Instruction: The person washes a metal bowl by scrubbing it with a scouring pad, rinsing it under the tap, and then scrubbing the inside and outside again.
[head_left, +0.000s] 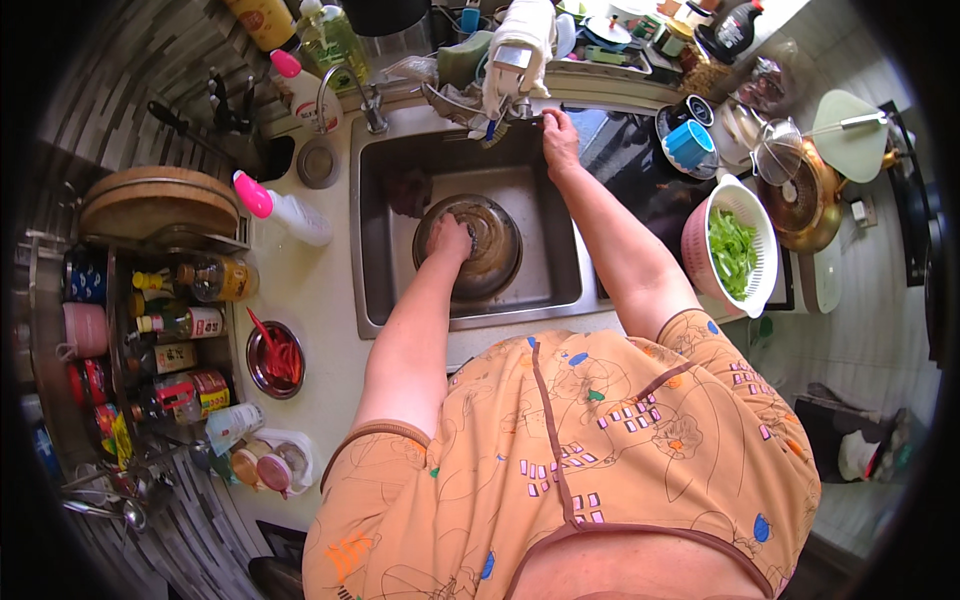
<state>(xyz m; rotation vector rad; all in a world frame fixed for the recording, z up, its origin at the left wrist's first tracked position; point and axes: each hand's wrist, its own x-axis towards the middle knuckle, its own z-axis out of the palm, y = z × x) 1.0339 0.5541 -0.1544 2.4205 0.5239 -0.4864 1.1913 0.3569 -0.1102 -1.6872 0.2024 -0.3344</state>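
Observation:
A round, brown-stained metal pan (495, 225) rests in the stainless steel sink (551, 255), its ringed, apparently outer base facing up. On this base lies my left hand (448, 238), with the dark, rough edge of what looks like a steel wool scourer (471, 234) showing beside its fingers. My right hand (560, 139) is up at the sink's back right corner, its fingers closed around the end of the dark tap lever (531, 120). Just above that stands the tap (513, 60), with a white cloth (529, 26) draped over it.
A colander of cut green leaves (733, 251) stands right of the sink, near a blue cup (687, 144). To the left are a spray bottle (296, 217), a steel bowl of red peppers (277, 364) and round wooden cutting boards (157, 206). A small curved spout (367, 105) rises at the back left.

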